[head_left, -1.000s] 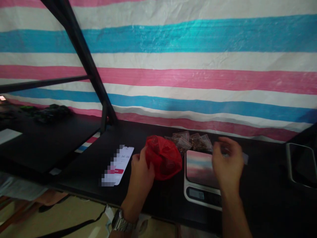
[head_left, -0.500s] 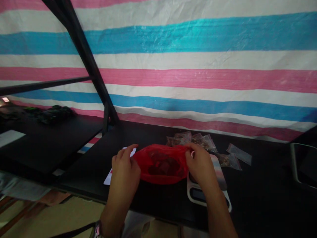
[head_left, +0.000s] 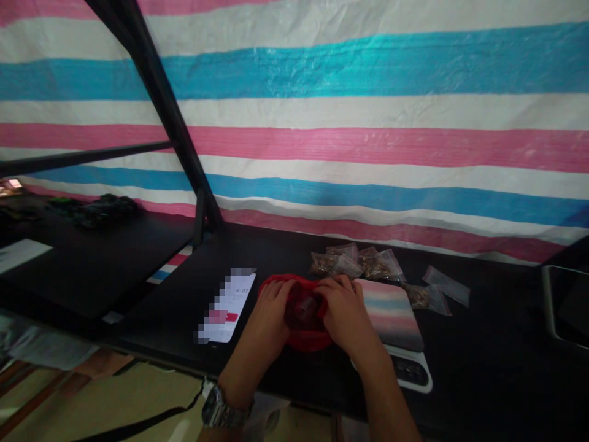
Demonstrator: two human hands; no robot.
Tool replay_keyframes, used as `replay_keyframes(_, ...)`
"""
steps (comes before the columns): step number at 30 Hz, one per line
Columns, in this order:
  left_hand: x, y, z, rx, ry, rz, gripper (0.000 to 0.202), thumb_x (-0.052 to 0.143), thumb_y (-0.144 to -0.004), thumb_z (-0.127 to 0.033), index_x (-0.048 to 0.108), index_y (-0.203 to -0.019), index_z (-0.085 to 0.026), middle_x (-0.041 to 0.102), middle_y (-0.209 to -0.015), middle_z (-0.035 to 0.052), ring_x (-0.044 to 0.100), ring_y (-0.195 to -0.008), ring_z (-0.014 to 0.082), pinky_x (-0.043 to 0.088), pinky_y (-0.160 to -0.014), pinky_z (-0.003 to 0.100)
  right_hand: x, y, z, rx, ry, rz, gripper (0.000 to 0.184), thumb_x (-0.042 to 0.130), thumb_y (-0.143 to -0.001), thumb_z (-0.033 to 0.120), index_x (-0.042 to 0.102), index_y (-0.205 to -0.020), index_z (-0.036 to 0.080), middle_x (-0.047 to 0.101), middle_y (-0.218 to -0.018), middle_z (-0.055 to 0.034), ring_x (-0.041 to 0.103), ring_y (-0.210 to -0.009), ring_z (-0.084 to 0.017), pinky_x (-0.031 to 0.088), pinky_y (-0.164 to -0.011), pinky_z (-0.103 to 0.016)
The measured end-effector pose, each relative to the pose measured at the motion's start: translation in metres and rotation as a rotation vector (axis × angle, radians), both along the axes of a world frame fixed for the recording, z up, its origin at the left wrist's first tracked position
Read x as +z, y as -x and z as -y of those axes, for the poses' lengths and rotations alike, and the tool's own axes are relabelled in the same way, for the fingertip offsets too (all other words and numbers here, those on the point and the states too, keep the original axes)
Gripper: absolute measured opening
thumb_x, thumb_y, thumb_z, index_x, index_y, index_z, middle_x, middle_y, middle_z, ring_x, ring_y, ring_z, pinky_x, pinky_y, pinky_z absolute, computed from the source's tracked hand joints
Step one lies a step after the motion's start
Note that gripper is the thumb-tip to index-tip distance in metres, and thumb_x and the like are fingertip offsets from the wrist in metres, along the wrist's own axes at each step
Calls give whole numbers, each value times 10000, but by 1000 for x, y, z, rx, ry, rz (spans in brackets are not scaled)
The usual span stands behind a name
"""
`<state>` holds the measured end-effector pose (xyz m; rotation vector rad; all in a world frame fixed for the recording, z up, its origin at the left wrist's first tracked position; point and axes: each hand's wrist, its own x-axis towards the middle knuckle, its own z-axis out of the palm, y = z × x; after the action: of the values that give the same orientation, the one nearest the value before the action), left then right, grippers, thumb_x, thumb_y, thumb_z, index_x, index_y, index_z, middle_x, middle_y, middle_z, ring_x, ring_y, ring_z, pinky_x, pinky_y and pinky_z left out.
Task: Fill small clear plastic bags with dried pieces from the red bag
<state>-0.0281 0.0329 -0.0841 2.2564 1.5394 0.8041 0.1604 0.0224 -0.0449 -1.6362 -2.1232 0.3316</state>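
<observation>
A red plastic bag (head_left: 309,344) rests on the black table with its mouth gathered round and facing up; dark contents inside are too dim to name. My left hand (head_left: 271,313) grips the bag's left rim, fingers curled over the edge. On the opposite rim, my right hand (head_left: 344,313) is closed on the red plastic. Just right of my right hand lies a flat kitchen scale (head_left: 391,313) with a shiny plate and dark buttons. A phone with a lit screen (head_left: 234,307) lies left of my left hand.
Several small zip bags of brown bits (head_left: 380,264) lie behind the scale, with another filled one (head_left: 418,296) and a flat clear bag (head_left: 448,285) to the right. A dark metal frame post (head_left: 172,123) rises at left. Striped plastic sheeting (head_left: 368,147) hangs behind the table (head_left: 497,368).
My hands have come closer together, drawing the wide-stretched bag mouth into a smaller round opening. More of the phone and the scale now shows.
</observation>
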Motion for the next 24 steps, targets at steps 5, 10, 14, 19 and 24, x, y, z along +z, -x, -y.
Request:
replay_keyframes(5, 8, 8, -1, 25, -14, 36, 533, 416, -641, 125, 716, -955, -185, 759, -1152, 134, 667, -1245, 312, 490, -1176, 565, 4, -6, 2, -34, -39, -100, 551, 571, -723, -40, 836, -1100, 261, 764, -1319, -59, 529, -1225, -355, 367, -1046, -547)
replay_keyframes(10, 14, 5, -1, 34, 8, 93, 411, 440, -697, 99, 669, -842, -210, 752, -1082, 120, 678, -1177, 304, 522, -1102, 528, 29, 7, 12, 196, 15, -315, 440, 638, -824, 77, 813, -1132, 337, 719, -1401, 13, 505, -1276, -292, 332, -1138, -516)
replay_keyframes(14, 18, 5, -2, 62, 96, 59, 370, 440, -756, 79, 675, -862, -186, 746, -1057, 141, 683, -1100, 302, 532, -1051, 492, 22, 18, 14, 243, 112, -113, 298, 734, -833, 172, 797, -1115, 247, 785, -1207, -48, 524, -1198, -322, 342, -1078, -523)
replay_keyframes(19, 24, 9, -3, 91, 125, 33, 358, 432, -784, 67, 681, -847, -182, 741, -1012, 140, 683, -1051, 304, 536, -986, 468, 11, 21, 8, 193, 104, -61, 381, 701, -822, 76, 771, -1156, 245, 789, -1231, -46, 555, -1208, -315, 334, -1068, -522)
replay_keyframes(24, 22, 7, -4, 84, 25, 93, 376, 422, -800, 61, 694, -893, -182, 739, -1034, 125, 689, -1045, 296, 538, -983, 465, 25, -5, 4, 26, -6, -381, 286, 730, -895, 222, 732, -1176, 277, 788, -1212, -22, 644, -1186, -266, 362, -1123, -511)
